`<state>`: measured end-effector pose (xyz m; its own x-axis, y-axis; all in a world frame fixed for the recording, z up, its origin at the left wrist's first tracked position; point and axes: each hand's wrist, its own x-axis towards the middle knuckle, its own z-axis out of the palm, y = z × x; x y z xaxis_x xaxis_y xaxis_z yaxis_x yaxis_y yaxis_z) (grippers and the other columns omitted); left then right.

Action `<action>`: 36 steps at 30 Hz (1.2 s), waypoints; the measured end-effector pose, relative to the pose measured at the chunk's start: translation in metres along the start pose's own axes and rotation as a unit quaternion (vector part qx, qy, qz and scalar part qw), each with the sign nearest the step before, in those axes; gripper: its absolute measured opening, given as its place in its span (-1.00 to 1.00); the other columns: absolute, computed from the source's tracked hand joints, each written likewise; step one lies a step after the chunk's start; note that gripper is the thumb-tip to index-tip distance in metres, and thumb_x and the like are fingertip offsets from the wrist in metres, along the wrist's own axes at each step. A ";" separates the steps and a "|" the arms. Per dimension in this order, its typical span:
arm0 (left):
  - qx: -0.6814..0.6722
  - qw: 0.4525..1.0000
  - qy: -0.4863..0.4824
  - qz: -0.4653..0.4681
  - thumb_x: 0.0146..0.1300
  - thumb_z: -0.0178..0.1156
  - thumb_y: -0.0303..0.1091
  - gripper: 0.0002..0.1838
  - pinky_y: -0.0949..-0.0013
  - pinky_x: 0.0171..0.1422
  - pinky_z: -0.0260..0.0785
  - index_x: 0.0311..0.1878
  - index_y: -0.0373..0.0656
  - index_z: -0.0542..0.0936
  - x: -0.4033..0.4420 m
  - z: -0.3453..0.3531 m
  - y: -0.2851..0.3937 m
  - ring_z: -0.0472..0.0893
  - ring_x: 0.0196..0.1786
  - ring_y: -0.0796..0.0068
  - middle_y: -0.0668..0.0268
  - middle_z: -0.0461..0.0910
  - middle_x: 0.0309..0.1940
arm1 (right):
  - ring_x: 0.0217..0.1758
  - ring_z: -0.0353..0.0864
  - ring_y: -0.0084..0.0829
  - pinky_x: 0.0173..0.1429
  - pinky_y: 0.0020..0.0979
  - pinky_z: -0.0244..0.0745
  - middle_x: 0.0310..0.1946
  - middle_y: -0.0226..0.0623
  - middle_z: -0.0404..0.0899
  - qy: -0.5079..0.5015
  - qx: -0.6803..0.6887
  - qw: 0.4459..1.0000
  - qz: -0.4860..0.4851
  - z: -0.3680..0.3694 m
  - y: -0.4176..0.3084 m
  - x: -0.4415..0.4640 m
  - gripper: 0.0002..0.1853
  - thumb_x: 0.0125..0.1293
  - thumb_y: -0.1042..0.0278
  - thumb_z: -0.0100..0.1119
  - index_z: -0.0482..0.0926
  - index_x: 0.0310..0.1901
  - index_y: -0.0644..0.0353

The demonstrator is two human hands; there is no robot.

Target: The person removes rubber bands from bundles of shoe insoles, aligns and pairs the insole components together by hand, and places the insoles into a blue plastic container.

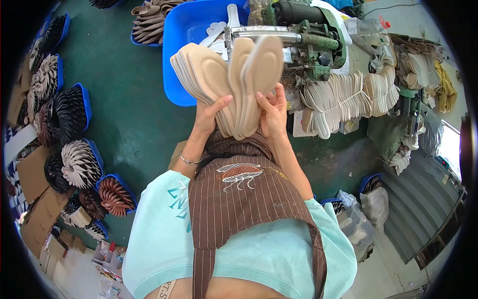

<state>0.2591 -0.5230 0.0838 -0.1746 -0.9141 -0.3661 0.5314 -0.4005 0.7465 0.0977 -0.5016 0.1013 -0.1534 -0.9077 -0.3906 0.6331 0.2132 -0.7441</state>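
Looking down in the head view, the camera is showing a person gripping a fanned stack of beige, sole-shaped padded insoles with pale edges (pixel 206 70) above a brown pinstriped cloth apron (pixel 249 199). The stack is standing roughly upright, spreading at the top into a thick group leaning left and slimmer groups toward the right, while the lower ends are bunching together. The left hand (pixel 211 113) is clasping the left group low down, its thumb pressing on the front face and its fingers mostly hiding behind. The right hand (pixel 273 112) is pinching the right group at its outer edge, its thumb lying on the front insole and its fingers wrapping the far side. Beyond the stack, a rectangular blue plastic bin (pixel 174 92) is holding white sole-shaped pieces (pixel 232 16), and a green machine with metal rollers (pixel 321 42) is standing to the right, near white-corded bundles of similar beige insoles (pixel 338 94). Judging by their thin, cushioned look, the insoles are probably being light, soft and springy, bending rather than breaking; the loose layers are likely to be sliding over one another. Low along both side edges, with thumbs in front and fingers behind, seems to be offering the surest hold; pinching only the upper ends is risking splaying.
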 end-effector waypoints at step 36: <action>-0.073 0.994 -0.036 -0.068 0.07 0.23 -0.43 -0.43 0.27 0.10 0.46 0.18 -0.34 0.32 -0.008 -0.017 0.004 0.56 0.00 0.31 0.12 0.51 -0.02 | -0.43 0.65 -0.43 -0.35 -0.46 0.54 -0.41 -0.19 0.62 0.065 -0.225 0.972 -0.015 -0.028 -0.012 0.069 -0.74 0.37 0.30 0.04 0.48 -0.16 0.40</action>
<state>0.2774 -0.5159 0.0805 -0.3083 -0.8569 -0.4131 0.6123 -0.5111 0.6032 0.0583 -0.5570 0.0677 -0.2791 -0.8689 -0.4089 0.2349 0.3511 -0.9064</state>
